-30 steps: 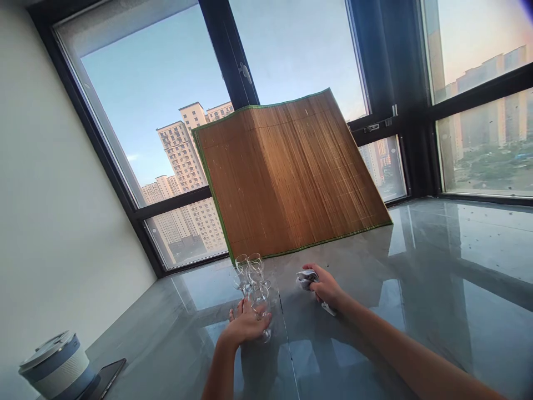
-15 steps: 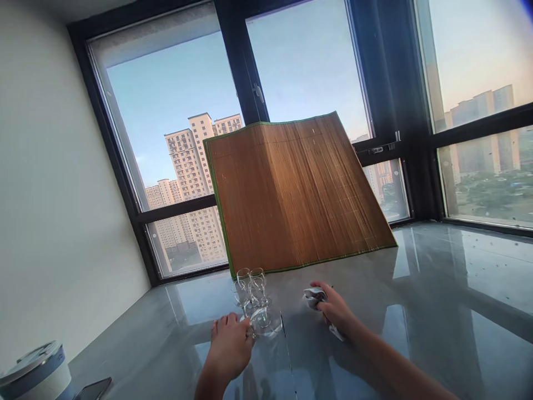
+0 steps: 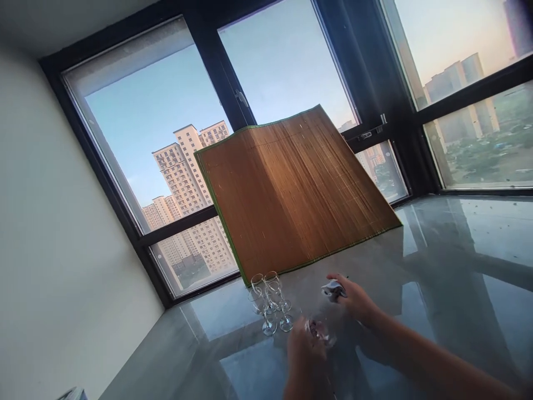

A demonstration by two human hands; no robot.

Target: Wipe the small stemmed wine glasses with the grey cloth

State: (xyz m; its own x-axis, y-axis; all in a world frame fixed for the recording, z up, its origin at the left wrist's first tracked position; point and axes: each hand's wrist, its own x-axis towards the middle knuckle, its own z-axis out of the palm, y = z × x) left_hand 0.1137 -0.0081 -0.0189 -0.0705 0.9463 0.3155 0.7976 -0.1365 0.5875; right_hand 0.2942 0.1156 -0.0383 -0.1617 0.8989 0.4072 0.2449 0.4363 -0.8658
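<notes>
My left hand (image 3: pixel 303 347), blurred by motion, is closed around a clear stemmed glass (image 3: pixel 320 331). The glass is smeared too, and its bowl points right, towards my other hand. My right hand (image 3: pixel 357 300) pinches a crumpled white-and-grey cloth (image 3: pixel 333 290) a little above and to the right of that glass, apart from it. To the left, a tight group of several stemmed wine glasses (image 3: pixel 272 286) stands upright on the glossy grey surface (image 3: pixel 200 355).
Behind the glasses, a brown bamboo mat (image 3: pixel 300 189) with green edging leans against the dark window frame (image 3: pixel 210 61). A white wall (image 3: pixel 62 222) closes off the left side. At the lower left edge, the top of a cup (image 3: pixel 74 394) just shows.
My left hand has moved right with a stemmed glass, away from the group and nearer to the cloth. My right hand still holds the cloth. The view has tilted and shifted.
</notes>
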